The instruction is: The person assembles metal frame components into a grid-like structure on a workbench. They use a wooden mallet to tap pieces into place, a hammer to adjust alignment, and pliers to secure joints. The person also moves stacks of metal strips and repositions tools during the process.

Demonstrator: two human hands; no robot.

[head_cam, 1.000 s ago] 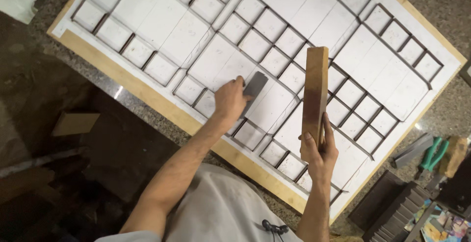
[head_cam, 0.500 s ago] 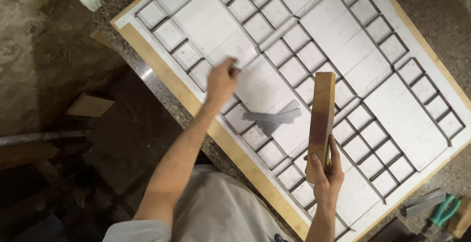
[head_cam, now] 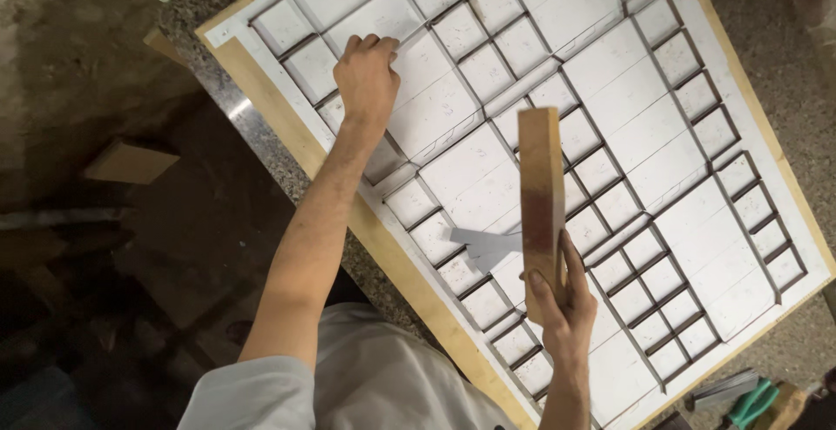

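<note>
Wooden block [head_cam: 542, 212] upright in clenched right hand [head_cam: 562, 304]; left hand [head_cam: 366, 73] curled, pressing white board [head_cam: 610, 90].

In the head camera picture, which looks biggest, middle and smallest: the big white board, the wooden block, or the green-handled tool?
1. White board, by far the largest.
2. Wooden block, though it is raised nearer the camera, so it looks bigger.
3. Green-handled tool, only partly in view.

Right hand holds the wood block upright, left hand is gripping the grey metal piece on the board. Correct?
Not quite. In the head view the left hand rests on the white board, and the grey metal piece lies apart from it, beside the block. The right hand does hold the wood block upright.
</note>
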